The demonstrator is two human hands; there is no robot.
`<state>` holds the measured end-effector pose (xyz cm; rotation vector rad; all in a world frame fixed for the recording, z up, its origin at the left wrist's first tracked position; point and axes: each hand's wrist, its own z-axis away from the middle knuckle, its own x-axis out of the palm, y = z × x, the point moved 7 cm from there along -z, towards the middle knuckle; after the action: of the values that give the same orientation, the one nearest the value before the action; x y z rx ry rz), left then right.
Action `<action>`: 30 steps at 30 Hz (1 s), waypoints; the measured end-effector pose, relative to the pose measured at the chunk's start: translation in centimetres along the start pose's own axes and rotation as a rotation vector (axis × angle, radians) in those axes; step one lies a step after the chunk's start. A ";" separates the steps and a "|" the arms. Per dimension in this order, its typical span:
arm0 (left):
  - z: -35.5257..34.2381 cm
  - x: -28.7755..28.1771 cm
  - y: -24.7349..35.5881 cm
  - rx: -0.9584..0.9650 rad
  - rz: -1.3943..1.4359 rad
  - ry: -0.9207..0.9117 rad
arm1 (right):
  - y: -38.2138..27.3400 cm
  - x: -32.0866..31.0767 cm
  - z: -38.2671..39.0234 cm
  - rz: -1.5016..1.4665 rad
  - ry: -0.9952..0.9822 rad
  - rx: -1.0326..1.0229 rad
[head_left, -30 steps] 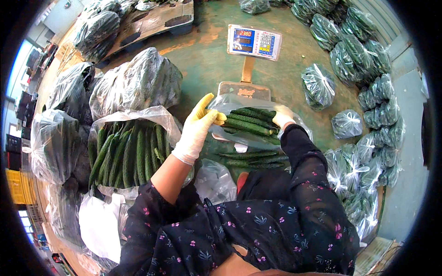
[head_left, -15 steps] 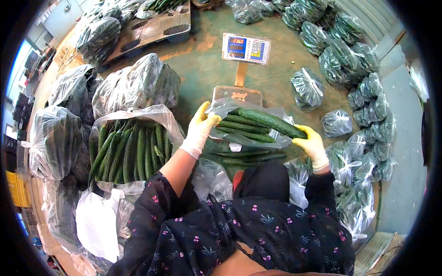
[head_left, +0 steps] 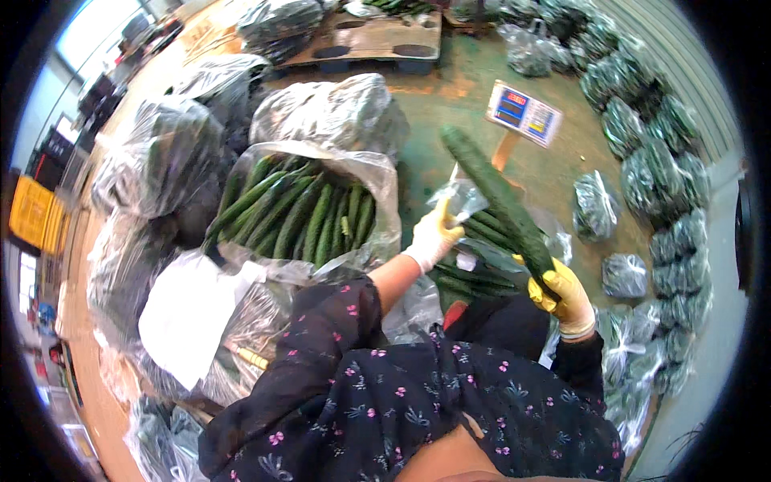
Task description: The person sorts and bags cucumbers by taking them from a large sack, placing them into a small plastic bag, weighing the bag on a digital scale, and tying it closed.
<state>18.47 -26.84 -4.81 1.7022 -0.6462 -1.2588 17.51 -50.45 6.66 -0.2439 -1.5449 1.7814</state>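
Note:
A long dark green cucumber (head_left: pixel 502 197) is gripped near its lower end by my right hand (head_left: pixel 564 297), which wears a yellow and white glove. It tilts up and to the left, in front of the scale. My left hand (head_left: pixel 434 238), gloved alike, pinches the edge of a clear plastic bag (head_left: pixel 459 198) in which several cucumbers (head_left: pixel 491 231) lie. More cucumbers (head_left: pixel 474 281) rest below this bag, close to my knees. Behind the raised cucumber stands a scale with a display (head_left: pixel 524 114) on a post; its platform is mostly hidden.
To the left, a large open plastic bag (head_left: pixel 384 215) holds many cucumbers, with tied full bags (head_left: pixel 329 112) around it. A white plastic bag (head_left: pixel 189 321) lies nearer. Small tied bags (head_left: pixel 596 207) line the right side along a wall. A pallet (head_left: pixel 365 40) stands at the back.
My right hand has lifted the cucumber out of the bag and tilted it upward. My left hand still holds the bag's edge. The whole view has turned toward the left.

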 end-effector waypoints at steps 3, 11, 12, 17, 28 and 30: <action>0.8 0.0 -1.1 -0.009 -0.257 0.005 | 2.5 4.7 -5.8 -0.277 -0.065 0.286; 1.6 3.7 -6.1 0.163 -0.008 -0.028 | 9.7 16.6 -20.2 -0.107 -0.147 0.457; 1.5 3.6 -5.9 0.163 0.033 -0.019 | 10.5 17.7 -21.4 0.079 -0.304 0.486; 0.1 1.5 -8.5 0.140 0.236 0.075 | 7.7 17.8 -22.2 0.410 -0.363 0.074; -0.8 -1.2 -4.9 -0.042 0.045 0.045 | -0.1 -11.7 -9.8 1.507 0.869 -0.011; -0.8 -1.4 -4.9 -0.070 0.036 0.052 | 1.2 -14.8 -7.9 1.500 0.966 0.100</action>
<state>18.24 -23.15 -8.37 1.6533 -0.5923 -1.1949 32.00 -53.76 -1.19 -2.2434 -0.3904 2.0500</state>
